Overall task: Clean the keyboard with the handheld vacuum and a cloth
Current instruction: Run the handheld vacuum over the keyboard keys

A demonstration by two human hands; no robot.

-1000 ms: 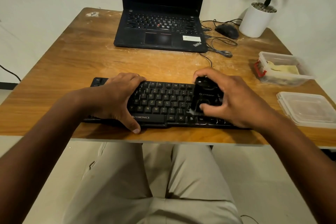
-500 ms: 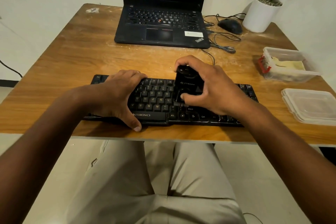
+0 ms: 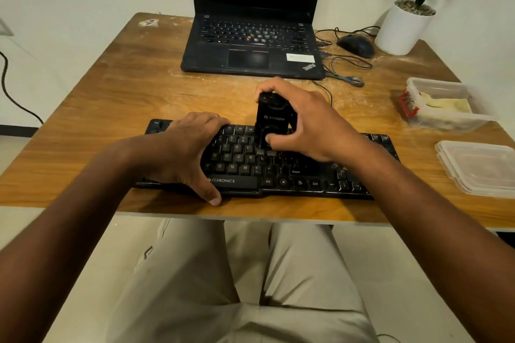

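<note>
Item: handheld vacuum (image 3: 272,120), upright in my right hand (image 3: 309,125), fingers clamped round it, nozzle on the keyboard (image 3: 301,184) mid-rows; keyboard's long axis crosswise, left hand (image 3: 189,153) pressing its left end.

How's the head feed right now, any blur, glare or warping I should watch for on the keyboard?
Head view: dim, warm light; no glare on the keyboard; keys under the right hand sit in shadow; the black vacuum reads slightly soft; wide-angle bending curves the table edges; the left hand is sharp.
</note>
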